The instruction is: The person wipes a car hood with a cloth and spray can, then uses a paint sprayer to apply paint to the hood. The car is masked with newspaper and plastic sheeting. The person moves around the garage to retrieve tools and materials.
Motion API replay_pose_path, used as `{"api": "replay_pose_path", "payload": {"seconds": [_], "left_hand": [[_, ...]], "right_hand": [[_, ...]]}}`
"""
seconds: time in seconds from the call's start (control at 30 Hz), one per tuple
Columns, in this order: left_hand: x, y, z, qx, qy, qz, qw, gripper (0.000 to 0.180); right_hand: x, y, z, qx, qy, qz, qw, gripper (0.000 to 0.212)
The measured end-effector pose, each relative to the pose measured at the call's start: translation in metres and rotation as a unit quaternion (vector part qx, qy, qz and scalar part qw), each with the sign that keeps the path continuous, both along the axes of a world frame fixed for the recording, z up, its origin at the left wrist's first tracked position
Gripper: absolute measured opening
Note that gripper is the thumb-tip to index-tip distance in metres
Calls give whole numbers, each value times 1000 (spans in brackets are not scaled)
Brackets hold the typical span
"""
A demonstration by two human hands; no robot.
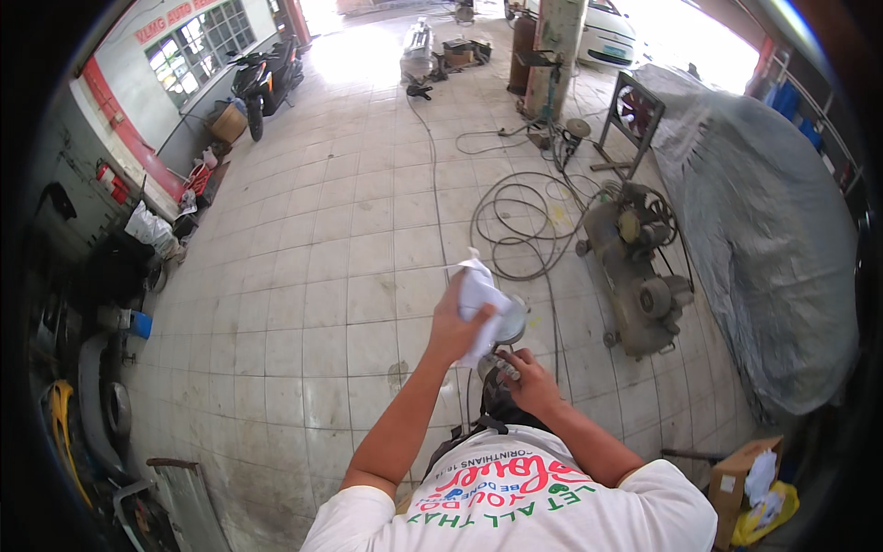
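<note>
My left hand (451, 328) is closed around a crumpled white cloth or paper (477, 308), its thumb pressed across it. Right behind the white sheet shows a round, pale grey part (517, 324), like a cup or disc, partly covered by it. Lower down, my right hand (536, 386) has its fingers curled on a small metal tool with a grey knobbed end (504, 370). The round part appears to belong to this tool, but the join is hidden. Both hands are close together in front of my body, above the tiled floor (322, 276).
A coiled hose (515, 221) and cables lie on the floor ahead. To the right stand an air compressor (635, 276), a framed fan (635, 115) and a grey-covered vehicle (763, 230). A motorcycle (265, 87) is parked far left; a cardboard box (736, 478) sits near right.
</note>
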State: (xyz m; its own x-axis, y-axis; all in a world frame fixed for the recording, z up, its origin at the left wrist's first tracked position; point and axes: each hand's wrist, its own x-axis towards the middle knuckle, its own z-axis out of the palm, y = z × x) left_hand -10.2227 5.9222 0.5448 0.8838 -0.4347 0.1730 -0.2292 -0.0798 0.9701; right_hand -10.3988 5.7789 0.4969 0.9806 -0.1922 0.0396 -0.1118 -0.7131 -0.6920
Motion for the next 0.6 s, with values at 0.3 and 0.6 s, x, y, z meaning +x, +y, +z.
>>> {"api": "replay_pose_path", "payload": {"seconds": [0.3,0.6], "left_hand": [[222,-58,46,391,-327,-74,857,32],[475,-41,75,156,-311,-205,915,27]], "right_hand": [[257,-38,-12,-3,54,117,992,43],[552,-53,-11,-68,93,225,968,51]]}}
